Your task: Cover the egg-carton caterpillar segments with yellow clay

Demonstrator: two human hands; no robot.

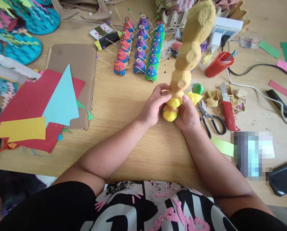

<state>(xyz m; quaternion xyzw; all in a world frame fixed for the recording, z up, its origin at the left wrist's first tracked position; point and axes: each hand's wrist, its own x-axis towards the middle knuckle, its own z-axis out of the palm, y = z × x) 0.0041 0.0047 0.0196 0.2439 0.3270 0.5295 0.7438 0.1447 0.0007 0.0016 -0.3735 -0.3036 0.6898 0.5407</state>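
Observation:
A long tan strip of egg-carton cups point(182, 69) stretches away from me, tilted up at its far end. Both my hands grip its near end. On the left side, my left hand point(154, 104) pinches it between thumb and fingers. My right hand point(188, 114) holds the other side, thumb on top and fingers partly hidden beneath. Yellow clay point(170, 115) covers the nearest cup, with a little green at its edges, and more yellow lies on the cup behind it. Right of my right hand are yellow clay in plastic wrap point(193, 98) and black-handled scissors point(212, 118).
Several painted carton-cup figures point(140, 48) with stick feelers stand in rows beyond my hands. A red-handled cutter point(227, 110), carton scraps point(213, 98), a red cup point(219, 64) and a power strip point(226, 27) are at right. Coloured paper point(32, 106) lies on cardboard point(85, 77) at left.

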